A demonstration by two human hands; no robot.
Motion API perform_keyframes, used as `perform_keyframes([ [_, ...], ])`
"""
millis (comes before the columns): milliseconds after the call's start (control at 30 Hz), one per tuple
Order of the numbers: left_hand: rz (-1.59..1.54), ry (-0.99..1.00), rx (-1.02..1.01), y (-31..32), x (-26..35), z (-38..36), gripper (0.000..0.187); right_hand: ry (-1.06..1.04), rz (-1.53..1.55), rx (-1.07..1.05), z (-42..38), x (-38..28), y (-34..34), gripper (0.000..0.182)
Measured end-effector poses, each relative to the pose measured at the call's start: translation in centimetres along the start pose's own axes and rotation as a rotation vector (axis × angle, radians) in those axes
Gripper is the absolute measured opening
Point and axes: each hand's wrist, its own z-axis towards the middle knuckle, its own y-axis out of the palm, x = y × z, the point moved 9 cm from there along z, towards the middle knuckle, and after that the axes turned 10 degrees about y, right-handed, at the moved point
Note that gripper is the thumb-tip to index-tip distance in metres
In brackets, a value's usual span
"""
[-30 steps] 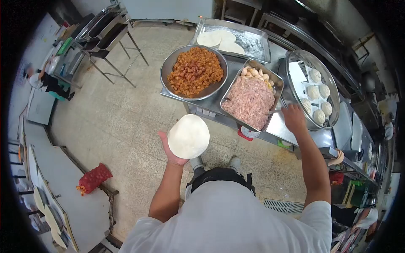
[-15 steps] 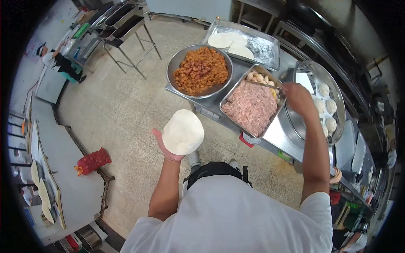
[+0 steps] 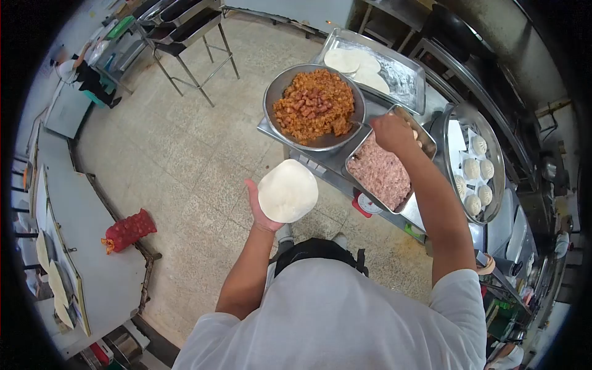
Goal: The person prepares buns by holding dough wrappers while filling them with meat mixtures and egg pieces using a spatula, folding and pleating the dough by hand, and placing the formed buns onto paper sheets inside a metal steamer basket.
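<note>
Moderate, fairly even indoor light, bowed by a wide lens.
Pale glare is caught on the steel tray (image 3: pixel 405 75); outer edges are curved and softened, and the corners are blacked out.

commercial kitchen: steamer (image 3: pixel 475 163), dough rounds (image 3: pixel 342 60), filling bowl (image 3: pixel 267 114)

A speckled tan floor (image 3: pixel 179 142) separates pale counters (image 3: pixel 114 246) from metal stands (image 3: pixel 185 43).
</note>
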Motion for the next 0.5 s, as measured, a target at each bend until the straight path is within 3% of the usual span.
perform_keyframes([
  [167,0.071,-0.052,-0.009,0.5,0.6,1.4,0.110,0.107,-0.013,-0.016,-1.1,0.2,-1.1,0.021],
  [233,0.092,-0.061,0.011,0.2,0.5,1.7,0.110,0.041,-0.009,0.178,-1.1,0.7,-2.9,0.021],
  [433,0.039,-0.038,-0.008,-0.3,-0.6,2.7,0.108,-0.091,0.061,0.076,2.3,0.2,1.4,0.021],
  [500,0.061,0.057,0.062,-1.1,-0.8,3.2,0.105,-0.127,0.097,0.058,2.4,0.0,1.0,0.021],
])
